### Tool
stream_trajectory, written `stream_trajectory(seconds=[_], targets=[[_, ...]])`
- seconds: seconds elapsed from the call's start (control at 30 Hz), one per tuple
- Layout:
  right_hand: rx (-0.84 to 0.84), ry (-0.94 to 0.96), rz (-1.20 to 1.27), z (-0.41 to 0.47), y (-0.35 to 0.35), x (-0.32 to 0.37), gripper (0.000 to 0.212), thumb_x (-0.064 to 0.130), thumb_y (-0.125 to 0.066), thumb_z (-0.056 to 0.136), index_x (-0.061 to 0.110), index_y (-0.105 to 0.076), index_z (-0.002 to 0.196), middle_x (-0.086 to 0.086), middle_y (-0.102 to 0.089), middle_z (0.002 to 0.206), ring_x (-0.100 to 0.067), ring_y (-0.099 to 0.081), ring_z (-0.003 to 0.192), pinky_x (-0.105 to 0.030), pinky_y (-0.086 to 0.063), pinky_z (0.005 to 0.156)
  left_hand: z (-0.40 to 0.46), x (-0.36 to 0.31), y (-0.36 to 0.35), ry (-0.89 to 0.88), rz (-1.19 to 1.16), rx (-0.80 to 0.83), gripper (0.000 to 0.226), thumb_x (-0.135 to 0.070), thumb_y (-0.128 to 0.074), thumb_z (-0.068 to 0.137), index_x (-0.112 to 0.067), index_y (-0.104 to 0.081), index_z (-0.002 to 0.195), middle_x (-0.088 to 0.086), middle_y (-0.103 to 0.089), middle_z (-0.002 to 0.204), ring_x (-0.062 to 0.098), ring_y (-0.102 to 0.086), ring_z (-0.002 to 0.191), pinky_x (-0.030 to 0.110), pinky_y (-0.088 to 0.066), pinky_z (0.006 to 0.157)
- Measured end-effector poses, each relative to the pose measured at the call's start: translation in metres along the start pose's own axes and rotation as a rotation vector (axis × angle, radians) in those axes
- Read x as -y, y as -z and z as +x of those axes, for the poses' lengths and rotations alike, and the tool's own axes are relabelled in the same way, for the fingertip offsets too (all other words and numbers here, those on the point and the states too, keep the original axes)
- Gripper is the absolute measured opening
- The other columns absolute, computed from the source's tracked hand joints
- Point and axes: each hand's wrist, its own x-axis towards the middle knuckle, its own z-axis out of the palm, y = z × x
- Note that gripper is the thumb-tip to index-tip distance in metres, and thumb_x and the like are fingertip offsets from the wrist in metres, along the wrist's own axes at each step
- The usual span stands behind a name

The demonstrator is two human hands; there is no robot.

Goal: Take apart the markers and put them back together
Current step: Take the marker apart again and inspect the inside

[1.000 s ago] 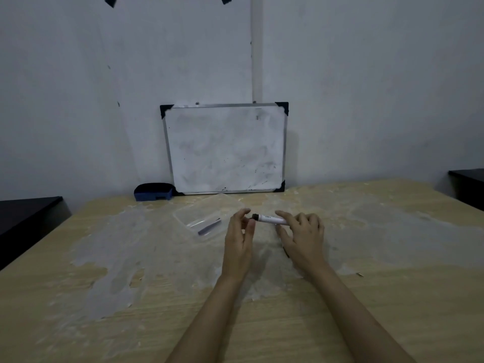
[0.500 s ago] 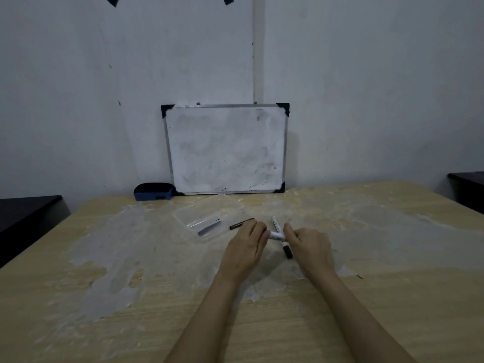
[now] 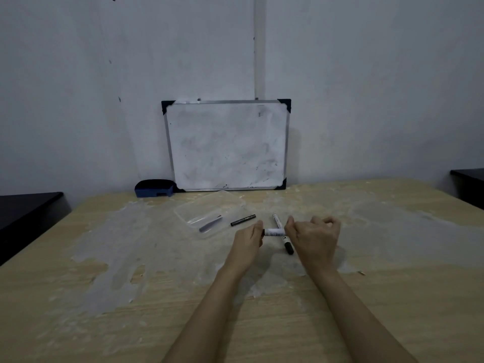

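A white marker point(image 3: 274, 232) is held level between my two hands, just above the table. My left hand point(image 3: 248, 243) grips its left end, where a dark tip or cap shows. My right hand point(image 3: 313, 239) grips its right end. A second white marker with a black cap point(image 3: 283, 235) lies on the table behind, running away from me. A thin black rod-like marker part point(image 3: 243, 220) rests left of it. A grey-blue piece point(image 3: 210, 224) lies inside a clear plastic box point(image 3: 193, 205).
A small whiteboard point(image 3: 226, 145) leans against the wall at the back of the wooden table point(image 3: 104, 297). A blue eraser point(image 3: 154, 188) sits beside it. Dark furniture stands at the far left point(image 3: 23, 210) and far right point(image 3: 468, 184).
Both hands came down toward me with the marker; the second marker and the black rod, hidden before, now show. The fingers of my right hand have spread a little.
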Motion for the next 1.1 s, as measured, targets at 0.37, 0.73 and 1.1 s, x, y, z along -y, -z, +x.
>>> stream_trajectory(seconds=[0.37, 0.73, 1.1], targets=[[0.292, -0.185, 0.162, -0.001, -0.008, -0.002, 0.048, 0.041, -0.033, 0.087, 0.01, -0.065, 0.07, -0.008, -0.065, 0.058, -0.029, -0.061, 0.065, -0.04, -0.03, 0.086, 0.006, 0.032, 0.022, -0.015, 0.729, -0.059, 0.021, -0.025, -0.048, 0.092, -0.008, -0.053, 0.104, 0.01, -0.058, 0.113, 0.025, -0.05, 0.107, 0.035, -0.043, 0.089], [0.185, 0.147, 0.101, -0.005, -0.019, -0.003, 0.042, -0.001, -0.071, 0.058, 0.021, -0.07, 0.095, -0.01, -0.064, 0.075, -0.027, -0.047, 0.081, -0.057, -0.049, 0.082, 0.002, 0.001, 0.007, 0.005, -0.058, -0.113, 0.028, -0.022, -0.052, 0.092, -0.011, -0.056, 0.117, 0.001, -0.059, 0.104, 0.016, -0.055, 0.096, 0.022, -0.048, 0.076], [0.422, -0.299, 0.935, 0.027, 0.018, -0.008, 0.048, 0.001, -0.073, 0.073, 0.006, -0.054, 0.116, -0.002, -0.052, 0.079, -0.021, -0.054, 0.08, -0.017, -0.049, 0.075, 0.011, 0.004, 0.006, 0.328, -0.515, -0.202, 0.027, -0.009, -0.044, 0.095, 0.012, -0.057, 0.106, 0.007, -0.053, 0.063, 0.0, -0.055, 0.036, 0.008, -0.046, 0.04]])
